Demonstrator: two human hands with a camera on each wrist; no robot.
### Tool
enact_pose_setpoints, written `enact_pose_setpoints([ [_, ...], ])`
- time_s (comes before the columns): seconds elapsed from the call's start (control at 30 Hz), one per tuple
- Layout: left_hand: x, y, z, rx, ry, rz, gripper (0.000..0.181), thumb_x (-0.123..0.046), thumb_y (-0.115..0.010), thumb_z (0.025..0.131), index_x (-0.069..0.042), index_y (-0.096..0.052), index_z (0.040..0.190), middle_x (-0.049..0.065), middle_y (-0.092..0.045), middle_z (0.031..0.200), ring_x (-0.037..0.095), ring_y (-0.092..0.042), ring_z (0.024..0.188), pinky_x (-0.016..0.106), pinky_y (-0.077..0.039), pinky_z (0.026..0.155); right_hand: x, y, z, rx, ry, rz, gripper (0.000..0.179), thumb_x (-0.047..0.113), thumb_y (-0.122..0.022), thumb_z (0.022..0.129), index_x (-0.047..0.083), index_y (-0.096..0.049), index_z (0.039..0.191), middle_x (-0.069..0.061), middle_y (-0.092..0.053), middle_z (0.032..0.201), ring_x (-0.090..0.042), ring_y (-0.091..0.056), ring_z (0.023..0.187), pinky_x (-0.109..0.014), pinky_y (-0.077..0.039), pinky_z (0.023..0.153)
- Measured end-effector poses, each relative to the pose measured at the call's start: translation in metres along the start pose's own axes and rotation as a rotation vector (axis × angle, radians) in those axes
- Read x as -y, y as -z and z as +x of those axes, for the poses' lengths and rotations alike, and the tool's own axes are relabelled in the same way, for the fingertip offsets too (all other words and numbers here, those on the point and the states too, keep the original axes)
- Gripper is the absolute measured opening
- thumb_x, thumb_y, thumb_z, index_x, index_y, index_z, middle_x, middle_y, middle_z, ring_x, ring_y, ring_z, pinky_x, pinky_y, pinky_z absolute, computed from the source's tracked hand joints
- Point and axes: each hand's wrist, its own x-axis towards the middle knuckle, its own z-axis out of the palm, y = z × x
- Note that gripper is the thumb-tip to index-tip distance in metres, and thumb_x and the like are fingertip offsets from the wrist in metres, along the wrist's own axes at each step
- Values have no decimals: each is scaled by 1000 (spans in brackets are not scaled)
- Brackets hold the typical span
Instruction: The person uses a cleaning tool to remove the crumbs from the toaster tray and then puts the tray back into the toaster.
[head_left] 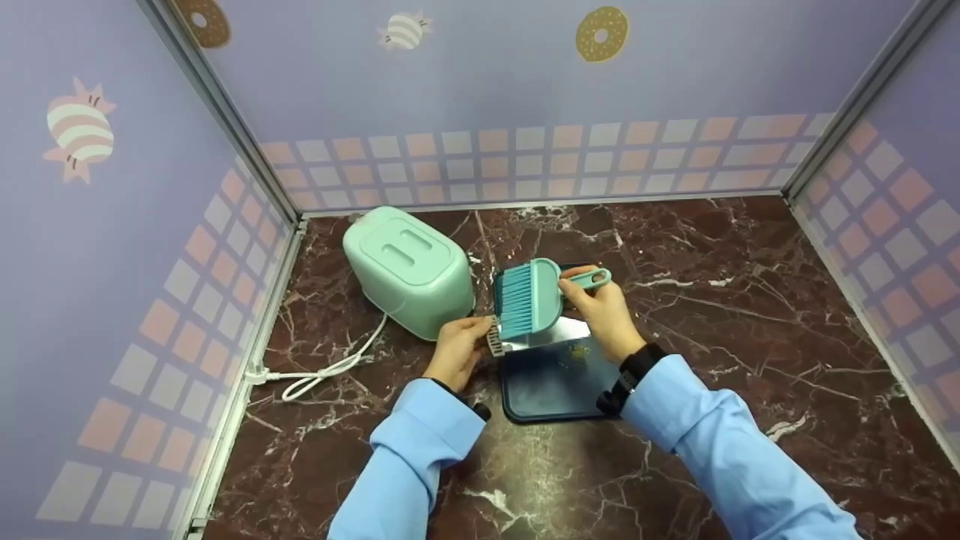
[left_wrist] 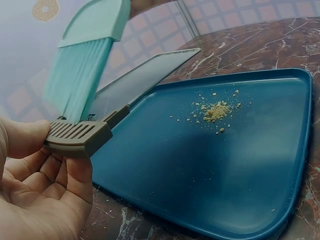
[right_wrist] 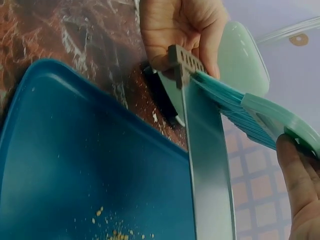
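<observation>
My left hand pinches the grey-brown slotted handle of a thin metal crumb tray. The crumb tray tilts above a dark blue serving tray. By its looped handle, my right hand holds a mint-green hand brush. Its teal bristles meet the crumb tray close to the slotted handle. Yellowish crumbs lie in a small heap on the serving tray, with finer bits scattered round them.
A mint-green toaster stands left of my hands. Its white cord runs to a plug by the left wall. Patterned panels enclose the marbled tabletop at the back and sides. Small crumbs dot the tabletop near the toaster.
</observation>
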Motion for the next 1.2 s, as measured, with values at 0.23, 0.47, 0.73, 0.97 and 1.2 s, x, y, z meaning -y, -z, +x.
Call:
enact_pose_setpoints([
  [0.23, 0, 2, 3, -14, -6, -45, 28, -10, -60, 104, 9, -65, 125, 11, -68, 103, 18, -65, 84, 33, -55, 76, -1, 16, 2, -25, -23, -29, 39, 24, -60, 106, -3, -49, 132, -28, -63, 123, -28, -72, 104, -37, -60, 88],
  [0.47, 1, 5, 4, -32, -25, -34, 28, -8, -59, 104, 10, -65, 124, 9, -67, 100, 17, -63, 83, 31, -53, 75, -3, 36, 1, -63, -29, -52, 41, 26, -59, 106, -3, -47, 133, -30, -64, 120, -22, -75, 96, -36, -61, 84],
  [0.73, 0, 6, 4, -44, -30, -39, 27, -7, -59, 104, 12, -64, 122, 9, -66, 98, 16, -63, 82, 28, -53, 70, -6, 57, 0, -111, -26, -150, 44, 26, -58, 106, -7, -48, 134, -32, -64, 119, -13, -74, 88, -33, -62, 81],
  [0.97, 0, 10, 3, -44, -37, -31, 29, -6, -57, 104, 13, -63, 126, 12, -67, 103, 17, -64, 83, 29, -55, 71, -5, 72, -2, -171, -17, -212, 44, 27, -58, 106, -7, -50, 133, -30, -64, 118, -10, -73, 86, -33, -62, 80],
  [1.2, 2, 13, 4, -48, -35, -34, 29, -6, -57, 105, 13, -63, 126, 13, -68, 102, 18, -65, 84, 29, -56, 72, -7, 84, -1, -210, -44, -207, 43, 26, -57, 107, -7, -50, 133, -26, -64, 116, -9, -73, 84, -32, -62, 79],
])
